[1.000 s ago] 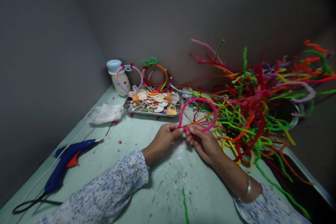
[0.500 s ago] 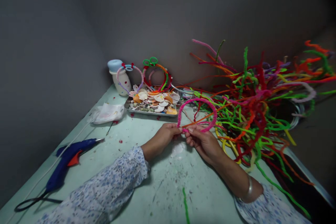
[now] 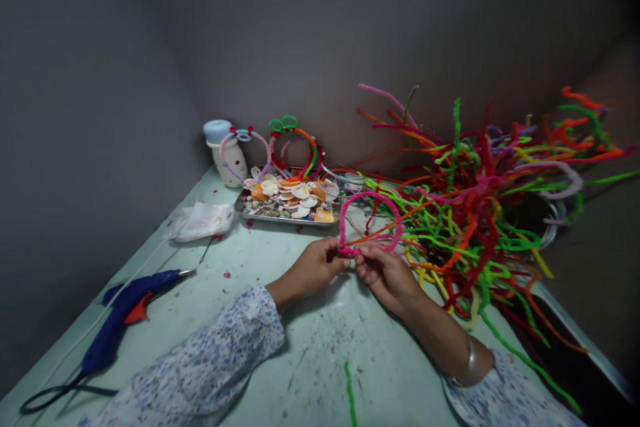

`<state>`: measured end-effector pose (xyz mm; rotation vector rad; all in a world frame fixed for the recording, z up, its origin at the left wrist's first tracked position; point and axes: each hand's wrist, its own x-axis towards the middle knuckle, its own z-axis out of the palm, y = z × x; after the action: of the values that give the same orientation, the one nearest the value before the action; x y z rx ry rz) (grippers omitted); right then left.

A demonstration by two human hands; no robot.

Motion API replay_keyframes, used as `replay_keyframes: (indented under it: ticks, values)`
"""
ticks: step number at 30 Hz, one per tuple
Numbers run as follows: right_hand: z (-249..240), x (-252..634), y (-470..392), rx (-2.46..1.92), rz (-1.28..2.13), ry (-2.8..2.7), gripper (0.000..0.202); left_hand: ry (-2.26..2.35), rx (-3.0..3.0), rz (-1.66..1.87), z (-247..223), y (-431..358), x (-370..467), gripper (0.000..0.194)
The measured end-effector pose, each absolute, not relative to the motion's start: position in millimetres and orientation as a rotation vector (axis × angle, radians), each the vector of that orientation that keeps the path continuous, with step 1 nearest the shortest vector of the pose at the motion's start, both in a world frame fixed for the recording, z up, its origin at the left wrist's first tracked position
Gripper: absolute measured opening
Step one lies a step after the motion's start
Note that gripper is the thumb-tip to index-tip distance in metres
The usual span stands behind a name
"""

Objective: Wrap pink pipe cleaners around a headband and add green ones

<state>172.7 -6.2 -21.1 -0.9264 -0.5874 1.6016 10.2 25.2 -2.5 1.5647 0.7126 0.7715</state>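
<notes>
The person's left hand (image 3: 320, 265) and right hand (image 3: 387, 275) met over the table, close together but apart, at the bottom of a fuzzy pink loop (image 3: 371, 195). The right hand pinched the loop's lower edge between thumb and fingertips. The left hand's fingers were bent at the lower left corner, thumb a little below them; whether they gripped it could not be told. The loop stood upright above both hands, in front of the right end of a metal tray (image 3: 285, 221). That tray was heaped with shells (image 3: 300, 191), pale ones and orange ones, and two decorated headbands rose at its back: a pink and purple band (image 3: 267, 147) with red and light blue trim, and a red, orange and green band (image 3: 313, 152) topped with green rings. Behind the first stood a white bottle (image 3: 230, 167) with a light blue lid. To the right spread a big tangle of pipe cleaners (image 3: 480, 193) in many colours, some reaching behind the loop. A plastic bag (image 3: 203, 221) lay left of the tray, and nearer the person a blue glue gun (image 3: 120, 313) with an orange trigger rested on its side, a white cord (image 3: 145, 263) running across it. One green pipe cleaner (image 3: 350, 393) lay alone on the pale green table (image 3: 310, 353), between the forearms.
</notes>
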Motion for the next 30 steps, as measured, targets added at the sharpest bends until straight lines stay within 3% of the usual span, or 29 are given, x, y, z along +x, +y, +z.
replay_keyframes:
  ticks: [4, 16, 30]
  values:
    - [-23, 175, -5, -0.899, 1.636, -0.554, 0.006, 0.951, 1.915, 0.920, -5, 25, 9, 0.007]
    - [-19, 173, -7, -0.919, 1.646, -0.609, 0.009, 0.963, 2.019, 1.042, -7, 20, 8, 0.012]
    - [-20, 171, -9, -0.934, 1.650, -0.752, 0.010, 0.878, 1.523, 0.943, 1, 13, 12, 0.016]
